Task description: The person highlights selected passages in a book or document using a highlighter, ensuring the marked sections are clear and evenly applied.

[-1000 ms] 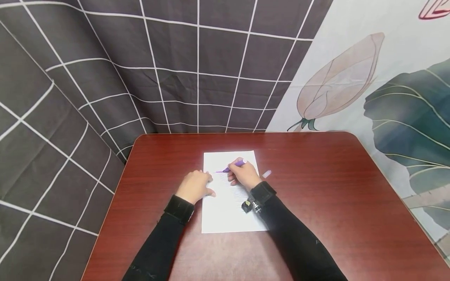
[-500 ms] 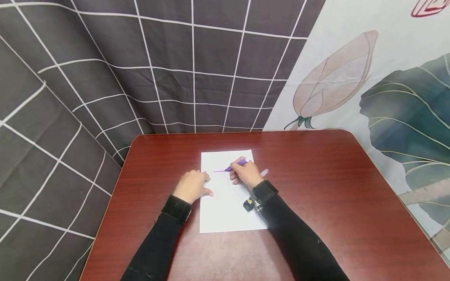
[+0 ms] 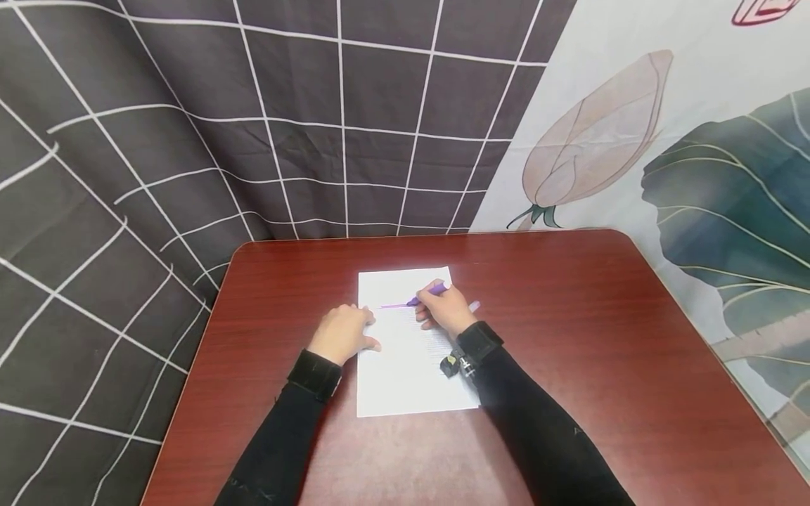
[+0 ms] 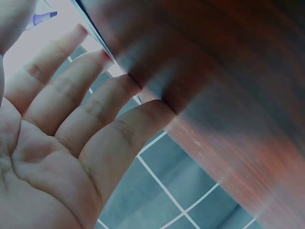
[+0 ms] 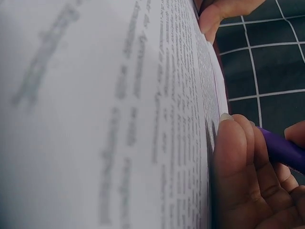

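Observation:
A white sheet of paper (image 3: 405, 383) with printed lines lies on the table, a purple stroke (image 3: 394, 306) across its upper part. My right hand (image 3: 448, 309) grips a purple highlighter (image 3: 438, 288), tip down at the right end of that stroke. In the right wrist view, the highlighter (image 5: 281, 149) passes between my fingers, which rest by the print. My left hand (image 3: 340, 333) lies over the sheet's left edge, thumb on the paper. In the left wrist view, the left hand's fingers (image 4: 95, 107) extend loosely and hold nothing. The highlighter's chisel tip (image 4: 46, 17) shows top left.
A pale translucent cap (image 3: 474, 306) lies just right of the paper, partly behind my right hand. The reddish-brown wooden table (image 3: 569, 337) extends around the sheet. A dark gridded cloth (image 3: 304, 126) hangs behind and left; a white floral cloth (image 3: 588, 147) hangs at the right.
My right hand has slid slightly rightward relative to the paper with the highlighter, and the purple stroke has grown longer. The left hand stays on the sheet's edge. The head view shifted a little.

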Demonstrator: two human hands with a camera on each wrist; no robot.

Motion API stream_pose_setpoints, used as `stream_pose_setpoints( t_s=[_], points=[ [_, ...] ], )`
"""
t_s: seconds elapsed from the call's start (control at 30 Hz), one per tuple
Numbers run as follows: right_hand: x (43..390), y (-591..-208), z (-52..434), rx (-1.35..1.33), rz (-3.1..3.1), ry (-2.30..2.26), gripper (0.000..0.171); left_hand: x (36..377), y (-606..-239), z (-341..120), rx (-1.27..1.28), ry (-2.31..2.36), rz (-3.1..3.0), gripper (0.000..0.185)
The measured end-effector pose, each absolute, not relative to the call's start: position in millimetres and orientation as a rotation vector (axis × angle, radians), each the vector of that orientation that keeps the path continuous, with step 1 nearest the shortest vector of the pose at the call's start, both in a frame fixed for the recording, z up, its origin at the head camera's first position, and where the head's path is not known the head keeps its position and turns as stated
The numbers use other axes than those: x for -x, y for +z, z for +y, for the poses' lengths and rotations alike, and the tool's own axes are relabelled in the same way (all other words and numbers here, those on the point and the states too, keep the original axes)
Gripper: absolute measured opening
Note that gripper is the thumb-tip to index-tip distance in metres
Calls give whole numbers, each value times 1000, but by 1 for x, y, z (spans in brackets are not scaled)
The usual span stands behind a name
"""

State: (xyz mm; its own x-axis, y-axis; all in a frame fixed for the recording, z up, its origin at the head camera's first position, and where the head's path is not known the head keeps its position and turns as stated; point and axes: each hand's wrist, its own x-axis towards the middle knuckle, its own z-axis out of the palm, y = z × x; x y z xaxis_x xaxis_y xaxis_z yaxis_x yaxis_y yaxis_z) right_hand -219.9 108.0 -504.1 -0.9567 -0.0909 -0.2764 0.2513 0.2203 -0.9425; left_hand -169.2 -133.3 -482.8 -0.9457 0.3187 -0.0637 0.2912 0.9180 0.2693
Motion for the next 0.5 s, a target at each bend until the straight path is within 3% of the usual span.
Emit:
stream_pose_setpoints(
  t_s=[0.5],
  points=[
    [219,-500,119,-163,2248,-1767,13,168,-482,-134,-466,401,2969,57]
  ],
)
